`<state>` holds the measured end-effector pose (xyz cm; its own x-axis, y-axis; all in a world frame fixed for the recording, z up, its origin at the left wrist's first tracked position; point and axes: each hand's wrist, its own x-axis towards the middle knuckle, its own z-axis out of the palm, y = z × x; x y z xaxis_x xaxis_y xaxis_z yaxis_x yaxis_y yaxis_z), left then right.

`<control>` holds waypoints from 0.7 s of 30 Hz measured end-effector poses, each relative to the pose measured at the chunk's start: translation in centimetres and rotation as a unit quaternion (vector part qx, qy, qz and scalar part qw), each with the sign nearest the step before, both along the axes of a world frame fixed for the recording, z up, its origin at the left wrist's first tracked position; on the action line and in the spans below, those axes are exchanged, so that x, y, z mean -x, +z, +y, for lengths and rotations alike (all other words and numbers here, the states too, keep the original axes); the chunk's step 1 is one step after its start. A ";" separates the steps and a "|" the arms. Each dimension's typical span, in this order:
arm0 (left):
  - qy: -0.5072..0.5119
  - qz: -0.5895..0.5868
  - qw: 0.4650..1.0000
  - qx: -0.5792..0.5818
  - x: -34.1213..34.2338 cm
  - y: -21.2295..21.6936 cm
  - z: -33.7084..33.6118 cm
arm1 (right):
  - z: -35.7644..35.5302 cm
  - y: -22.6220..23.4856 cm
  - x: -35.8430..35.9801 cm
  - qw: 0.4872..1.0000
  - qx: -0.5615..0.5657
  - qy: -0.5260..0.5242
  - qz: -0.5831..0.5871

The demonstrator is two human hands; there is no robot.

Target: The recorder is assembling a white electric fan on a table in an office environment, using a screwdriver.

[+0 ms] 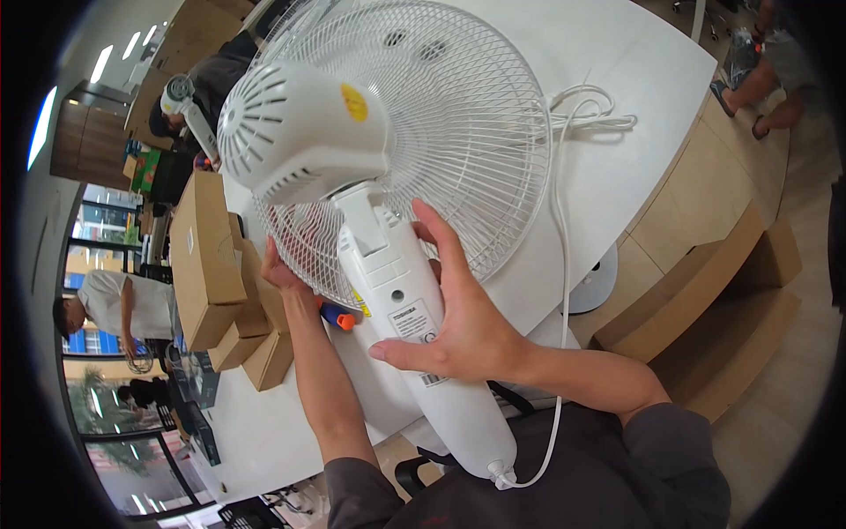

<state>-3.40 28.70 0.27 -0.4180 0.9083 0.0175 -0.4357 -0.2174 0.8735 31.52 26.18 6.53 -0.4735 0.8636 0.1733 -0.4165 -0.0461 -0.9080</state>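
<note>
A white electric fan [304,145] fills the middle, tilted, its round motor housing and wire grille [493,167] upward and its neck slanting toward my body. My right hand [467,322] is wrapped round the neck from the right, thumb on the labelled face and fingers on the far side. At the grille's lower left rim, my left hand [284,269] grips the edge, with some of its fingers hidden. From the neck's lower end a white power cord [564,264] loops up to a bundled coil on the table.
Cardboard boxes [207,264] are stacked at the left of the white table [652,70]. Beside my left forearm lies a blue and orange handle-like thing [337,317]. An opened carton [696,300] stands at the right. Other people [119,300] are around the room.
</note>
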 end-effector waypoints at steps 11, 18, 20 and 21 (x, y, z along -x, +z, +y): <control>-0.026 -0.016 0.999 -0.021 -0.2 0.1 0.1 | 1.0 -0.4 0.5 1.000 -0.011 0.000 -0.015; -0.044 -0.040 0.998 -0.035 -1.2 0.8 0.7 | 2.2 1.2 0.4 0.999 -0.037 0.012 -0.029; -0.043 -0.061 0.997 -0.025 -1.3 1.0 0.3 | 2.2 2.1 0.4 0.998 0.044 0.034 0.006; -0.055 -0.075 0.996 -0.006 -1.3 1.1 0.0 | 2.0 2.5 0.4 0.998 0.036 0.043 -0.006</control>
<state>-2.06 28.70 1.38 -0.3154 0.9486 -0.0270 -0.5830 -0.1713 0.7942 31.16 28.22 9.03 -0.5474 0.8300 0.1066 -0.3971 -0.1455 -0.9062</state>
